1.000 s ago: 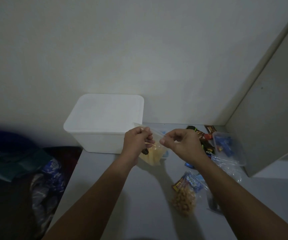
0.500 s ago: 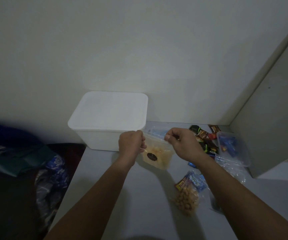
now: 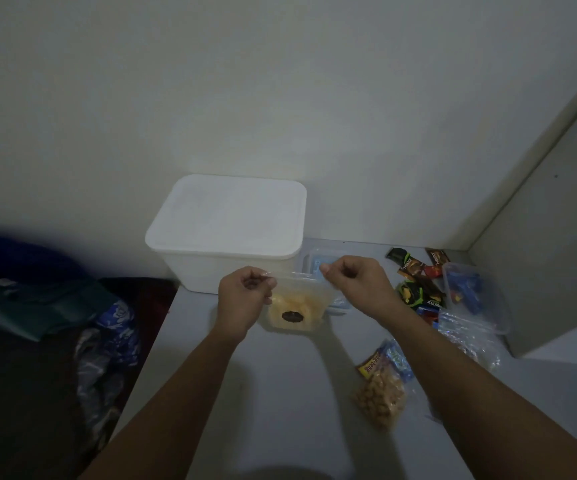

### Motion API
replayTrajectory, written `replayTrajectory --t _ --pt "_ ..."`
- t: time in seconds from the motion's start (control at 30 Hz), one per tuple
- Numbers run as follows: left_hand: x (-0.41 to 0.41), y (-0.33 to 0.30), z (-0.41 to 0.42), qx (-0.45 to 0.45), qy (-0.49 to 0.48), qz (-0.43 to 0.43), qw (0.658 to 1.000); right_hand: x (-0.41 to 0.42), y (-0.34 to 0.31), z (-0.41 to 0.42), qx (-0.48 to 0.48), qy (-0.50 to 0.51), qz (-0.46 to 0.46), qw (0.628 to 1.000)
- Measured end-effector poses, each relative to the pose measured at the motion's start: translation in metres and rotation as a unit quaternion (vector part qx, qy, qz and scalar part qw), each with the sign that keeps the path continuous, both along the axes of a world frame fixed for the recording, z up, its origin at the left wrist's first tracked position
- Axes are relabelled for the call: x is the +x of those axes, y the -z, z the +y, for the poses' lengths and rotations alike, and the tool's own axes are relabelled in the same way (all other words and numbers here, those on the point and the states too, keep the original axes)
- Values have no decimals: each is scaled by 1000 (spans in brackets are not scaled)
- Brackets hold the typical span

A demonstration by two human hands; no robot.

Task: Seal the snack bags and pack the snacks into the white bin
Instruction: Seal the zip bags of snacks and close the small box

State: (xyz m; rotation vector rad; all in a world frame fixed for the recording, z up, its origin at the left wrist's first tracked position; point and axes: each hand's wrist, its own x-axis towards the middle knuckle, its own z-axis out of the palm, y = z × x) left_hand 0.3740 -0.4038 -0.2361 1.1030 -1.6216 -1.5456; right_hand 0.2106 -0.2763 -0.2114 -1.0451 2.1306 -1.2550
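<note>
A clear zip bag [image 3: 295, 308] of pale yellow snacks with one dark piece hangs above the table, held by its top edge. My left hand [image 3: 245, 297] pinches the bag's left top corner and my right hand [image 3: 353, 282] pinches the right top corner, stretching the strip between them. The white bin [image 3: 228, 233] stands behind the bag against the wall, its lid on. A bag of round brown snacks [image 3: 380, 393] lies on the table to the right.
Dark snack wrappers [image 3: 418, 282] lie at the back right beside a clear tub with blue items [image 3: 470, 292]. Empty clear bags [image 3: 467, 334] lie near a white cabinet side [image 3: 557, 237]. Another clear bag [image 3: 318, 263] lies behind my right hand. Dark cloth and bags [image 3: 55, 323] sit left of the table.
My hands have moved apart along the bag's top edge, from close together to its two corners. The bag now hangs spread flat between them.
</note>
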Motion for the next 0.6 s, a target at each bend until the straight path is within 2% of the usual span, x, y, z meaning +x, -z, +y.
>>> replayTrajectory --t 0.1,0.23,0.5,0.6 --pt "5 8 -10 42 -23 2 999 1 11 -11 12 8 -24 1000" --pt "8 18 -21 76 -36 -14 996 3 27 -31 48 45 1 998" --pt "7 35 -40 86 -58 -87 991 8 41 -62 85 74 2 994" --pt "3 39 -39 30 -63 -144 987 4 42 -64 71 88 -26 993"
